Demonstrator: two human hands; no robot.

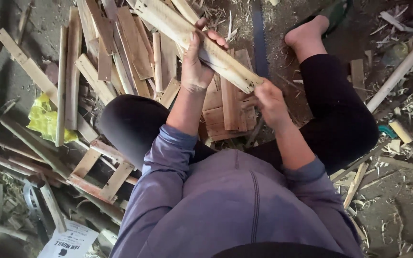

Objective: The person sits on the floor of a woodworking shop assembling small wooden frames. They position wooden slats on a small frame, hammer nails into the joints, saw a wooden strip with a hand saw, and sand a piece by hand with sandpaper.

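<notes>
Head cam: L hand (196, 67) fingers round rough flat wood slat (201, 45), R hand (269, 102) fingers curled at its end

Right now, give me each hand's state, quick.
Left hand: closed around the long wooden slat, mid-length.
Right hand: at the slat's near end; whether it grips it cannot be told.

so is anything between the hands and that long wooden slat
Nothing visible. The left hand is wrapped around the middle of the long wooden slat, and the right hand is at its near end, though what that hand grips is hidden. The pile of wood pieces lies beneath.
</notes>
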